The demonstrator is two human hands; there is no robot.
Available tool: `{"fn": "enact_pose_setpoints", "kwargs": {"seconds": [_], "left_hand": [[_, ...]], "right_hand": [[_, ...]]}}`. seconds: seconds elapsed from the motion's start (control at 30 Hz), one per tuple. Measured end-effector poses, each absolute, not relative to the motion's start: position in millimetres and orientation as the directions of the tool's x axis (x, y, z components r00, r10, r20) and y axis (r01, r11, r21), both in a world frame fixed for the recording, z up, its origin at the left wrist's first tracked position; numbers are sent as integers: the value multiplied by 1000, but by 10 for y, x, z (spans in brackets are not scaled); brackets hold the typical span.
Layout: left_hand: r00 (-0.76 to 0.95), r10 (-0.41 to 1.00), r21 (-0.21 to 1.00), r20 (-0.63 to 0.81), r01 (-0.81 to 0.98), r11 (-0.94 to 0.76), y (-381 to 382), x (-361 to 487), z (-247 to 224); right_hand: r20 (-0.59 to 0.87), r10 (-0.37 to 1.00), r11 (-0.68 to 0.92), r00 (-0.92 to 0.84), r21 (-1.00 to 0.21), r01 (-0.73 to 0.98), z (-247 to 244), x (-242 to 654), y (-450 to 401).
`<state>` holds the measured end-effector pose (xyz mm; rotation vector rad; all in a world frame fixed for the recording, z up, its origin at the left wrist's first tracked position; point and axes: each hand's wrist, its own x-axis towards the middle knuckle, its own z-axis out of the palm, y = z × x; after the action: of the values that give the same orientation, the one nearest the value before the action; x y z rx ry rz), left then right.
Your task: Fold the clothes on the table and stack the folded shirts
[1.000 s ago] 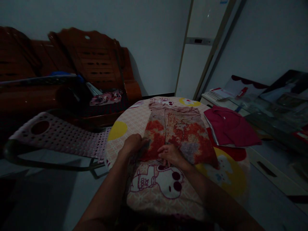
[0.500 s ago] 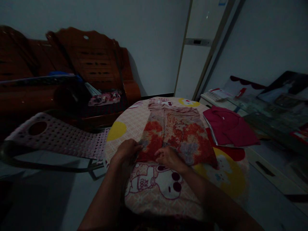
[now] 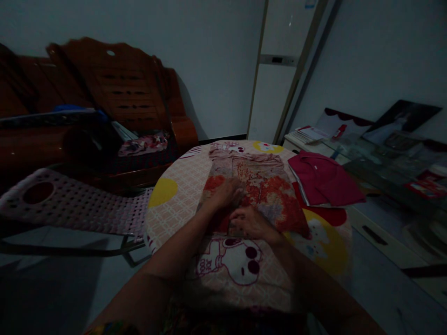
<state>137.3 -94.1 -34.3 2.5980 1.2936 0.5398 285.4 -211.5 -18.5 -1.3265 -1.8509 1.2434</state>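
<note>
A patterned garment (image 3: 275,195), grey-pink with rust-red blotches, lies spread on the round table (image 3: 185,186). Its far edge is bunched into folds. My left hand (image 3: 228,191) rests on the middle of the garment, fingers stretched forward and laid flat. Nearer to me, my right hand (image 3: 253,223) lies over the garment's near part, its fingers slightly bent and apart. Neither hand shows anything gripped. To the right, a folded magenta garment (image 3: 324,179) sits on a pale layer at the table's edge.
The tablecloth bears cartoon dogs and yellow patches. A woven chair (image 3: 87,204) stands at the left, with a carved wooden sofa (image 3: 129,88) behind it holding crumpled cloth (image 3: 143,144). A glass-topped cabinet (image 3: 384,172) with papers and a framed picture (image 3: 401,118) is on the right.
My left hand has moved from the garment's left edge inward and forward onto its middle. My right hand stays near the same spot. The view has shifted slightly right.
</note>
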Motion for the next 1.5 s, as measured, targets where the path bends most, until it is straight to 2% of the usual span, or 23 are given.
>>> {"fn": "enact_pose_setpoints", "kwargs": {"seconds": [0.1, 0.2, 0.3, 0.4, 0.53, 0.63, 0.73, 0.8, 0.87, 1.07, 1.17, 1.33, 1.5], "left_hand": [[624, 756, 272, 197, 706, -654, -969, 1471, -525], [657, 734, 243, 173, 694, -678, -1021, 1459, -572], [654, 735, 244, 180, 694, -678, -1029, 1440, -561], [646, 738, 244, 197, 696, -675, -1008, 1443, -570], [653, 725, 255, 217, 679, -688, -988, 1448, -591], [650, 723, 261, 234, 674, -691, -992, 1446, -584], [649, 722, 262, 239, 673, -692, -1000, 1447, -571], [645, 728, 266, 233, 678, -685, -999, 1447, -572], [641, 734, 270, 224, 683, -678, -991, 1441, -584], [653, 728, 288, 210, 670, -684, -970, 1406, -618], [649, 730, 308, 214, 664, -681, -981, 1407, -601], [645, 734, 312, 213, 667, -676, -1017, 1426, -561], [664, 717, 284, 212, 660, -696, -1044, 1446, -536]], "right_hand": [[-74, 980, 17, -187, -895, 445, -147, 3336, -2076], [42, 995, -8, 86, -859, 511, -163, 3951, -2089], [178, 937, -55, 300, -773, 632, -215, 4494, -2197], [255, 890, -148, 378, -624, 768, -264, 4807, -2383], [271, 893, -206, 360, -464, 861, -324, 4854, -2668], [218, 954, -94, 204, -429, 899, -403, 4738, -2848], [253, 960, -39, 123, -310, 950, -508, 4603, -2942], [279, 949, -81, 146, -232, 969, -559, 4537, -2940], [281, 942, -126, 186, -217, 968, -572, 4500, -2900], [309, 904, -193, 297, -326, 925, -433, 4500, -2835], [320, 876, -250, 360, -337, 908, -329, 4493, -2917], [264, 875, -365, 407, -194, 910, -157, 4432, -3055], [91, 904, -419, 418, -11, 908, -158, 4402, -3082]]}}
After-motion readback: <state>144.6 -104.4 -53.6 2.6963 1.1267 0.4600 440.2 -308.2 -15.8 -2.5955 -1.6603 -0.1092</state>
